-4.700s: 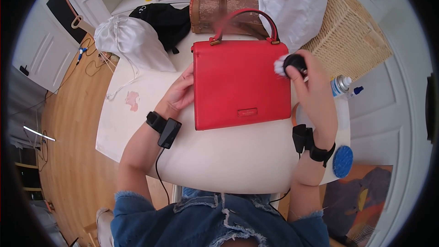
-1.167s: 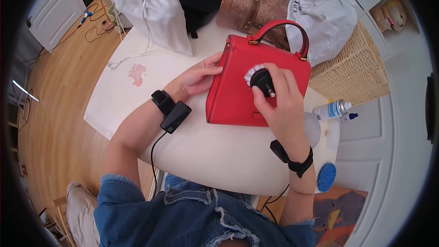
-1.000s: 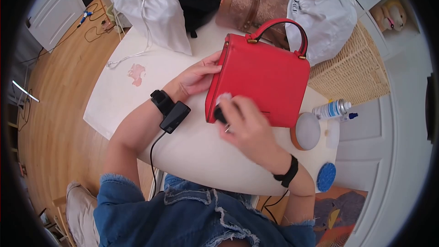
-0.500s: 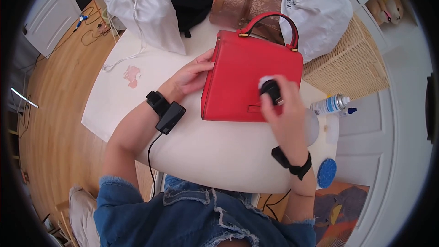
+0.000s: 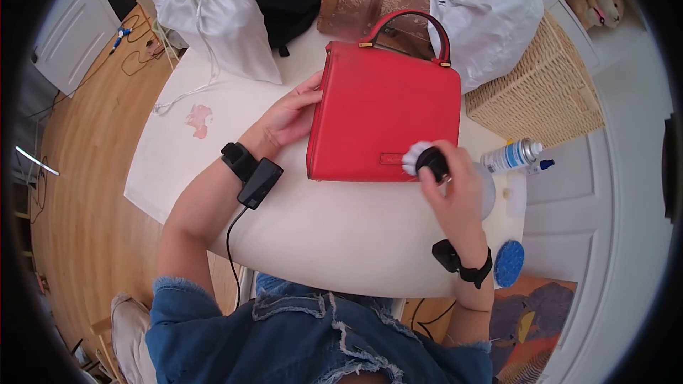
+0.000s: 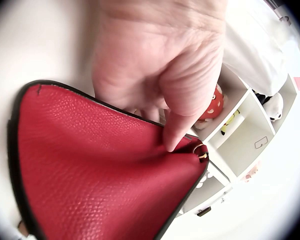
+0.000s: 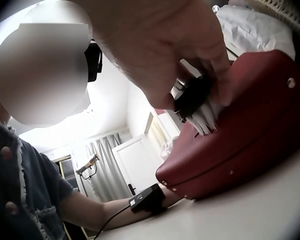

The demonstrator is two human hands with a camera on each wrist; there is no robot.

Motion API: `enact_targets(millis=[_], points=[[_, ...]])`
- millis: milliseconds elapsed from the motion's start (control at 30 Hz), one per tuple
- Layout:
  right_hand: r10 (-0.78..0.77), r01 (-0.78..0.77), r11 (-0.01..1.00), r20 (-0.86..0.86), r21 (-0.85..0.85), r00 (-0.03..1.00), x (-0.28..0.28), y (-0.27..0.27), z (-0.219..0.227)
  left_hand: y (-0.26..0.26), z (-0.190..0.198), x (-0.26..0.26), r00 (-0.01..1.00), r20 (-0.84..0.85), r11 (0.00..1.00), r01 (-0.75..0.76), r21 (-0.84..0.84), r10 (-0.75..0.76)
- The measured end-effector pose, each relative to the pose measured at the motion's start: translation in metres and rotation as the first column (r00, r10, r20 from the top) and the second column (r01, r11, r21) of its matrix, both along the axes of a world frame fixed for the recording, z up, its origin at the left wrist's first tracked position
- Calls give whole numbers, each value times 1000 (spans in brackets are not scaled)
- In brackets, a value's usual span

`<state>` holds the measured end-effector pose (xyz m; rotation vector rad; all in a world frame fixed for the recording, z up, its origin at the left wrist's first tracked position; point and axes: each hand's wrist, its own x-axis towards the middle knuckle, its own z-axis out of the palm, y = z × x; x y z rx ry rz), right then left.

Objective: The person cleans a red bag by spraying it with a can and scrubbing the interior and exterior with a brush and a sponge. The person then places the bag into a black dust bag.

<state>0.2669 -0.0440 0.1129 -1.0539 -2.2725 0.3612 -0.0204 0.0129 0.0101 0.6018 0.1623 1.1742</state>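
A red handbag [image 5: 391, 110] with a single top handle stands upright on the white table [image 5: 341, 242]. My left hand [image 5: 292, 114] grips its left side. In the left wrist view the thumb of that hand [image 6: 160, 65] presses into the bag's side panel [image 6: 110, 165], and the fingers go behind its back edge, partly hidden. My right hand [image 5: 459, 195] pinches a round black brush [image 5: 432, 164] with white bristles. Those bristles are at the bag's lower front, just right of its small label [image 5: 391, 159]. The right wrist view shows the bristles [image 7: 204, 120] against the red front.
Behind the bag are a brown patterned bag [image 5: 377, 0], white drawstring bags [image 5: 220, 28], a black cloth bag [image 5: 292, 11] and a woven basket [image 5: 541, 85]. At the right lie a spray can [image 5: 509, 156], a round tin [image 5: 489, 188] and a blue round pad [image 5: 509, 263].
The brush has swept from the bag's lower left corner across the front to the right, then down beside the label. The left hand keeps its hold on the side.
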Motion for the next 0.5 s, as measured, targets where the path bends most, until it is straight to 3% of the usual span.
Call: enact_targets(millis=[67, 200, 267, 333, 500], points=[[-168, 157, 981, -98, -113, 981, 2, 3, 3, 2, -3, -1, 1000, 7, 1000, 5, -24, -5], [-4, 1, 994, 28, 110, 1000, -27, -9, -8, 1, 0, 1, 999, -24, 999, -25, -26, 24], [96, -99, 993, 49, 66, 994, -47, -19, -9, -1, 1, 3, 999, -39, 999, -28, -28, 27], [220, -222, 965, 36, 135, 975, -65, -23, -12, 0, -1, 2, 998, -40, 999, -48, -6, 47], [344, -353, 919, 82, 177, 936, -77, -27, -17, -2, -1, 1, 998, -52, 999, -43, -18, 42]])
